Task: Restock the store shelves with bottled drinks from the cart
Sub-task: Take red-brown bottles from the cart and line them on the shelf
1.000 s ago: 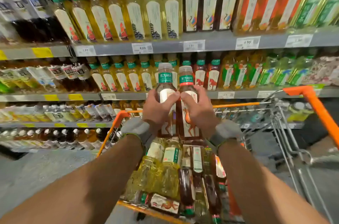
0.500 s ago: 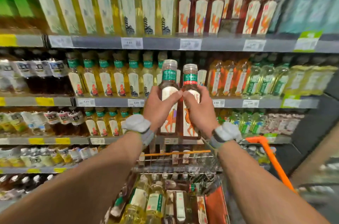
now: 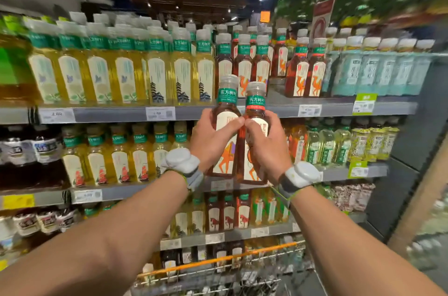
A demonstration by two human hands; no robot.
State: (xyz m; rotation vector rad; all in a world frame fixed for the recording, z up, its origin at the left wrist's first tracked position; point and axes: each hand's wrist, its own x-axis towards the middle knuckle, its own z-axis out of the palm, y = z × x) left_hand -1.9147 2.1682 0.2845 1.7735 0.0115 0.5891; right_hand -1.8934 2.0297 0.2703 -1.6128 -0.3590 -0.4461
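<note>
Bottles, two, dark tea with green neck bands and camel labels: left bottle [image 3: 228, 101] and right bottle [image 3: 255, 103] are held upright, side by side and touching, in front of the shelving. The left hand [image 3: 211, 138] is wrapped round the left bottle and the right hand [image 3: 266, 148] round the right one, thumbs across the labels with their tips nearly meeting. Each wrist carries a white wristband [image 3: 180, 162]. The caps reach above the front edge of the top shelf [image 3: 109, 114]; the bottle bases hang in front of the second shelf [image 3: 363, 171]. Directly behind the caps stands a row of matching dark bottles [image 3: 242, 65], close-packed at the shelf front. Just right of that row is a bare patch of shelf [image 3: 276, 95], then more dark bottles [image 3: 315, 72]. Left of the dark row, yellow bottles [image 3: 155, 72] fill the top shelf; to the far right stand pale blue bottles [image 3: 378, 70], blurred. White price tags [image 3: 160, 113] and a green tag [image 3: 363, 103] sit on the shelf edge. The second shelf holds more yellow bottles [image 3: 121, 157] and greenish ones [image 3: 327, 145]. The cart [image 3: 218, 257], wire with an orange rim, shows below between the forearms; its contents are too blurred to tell.
</note>
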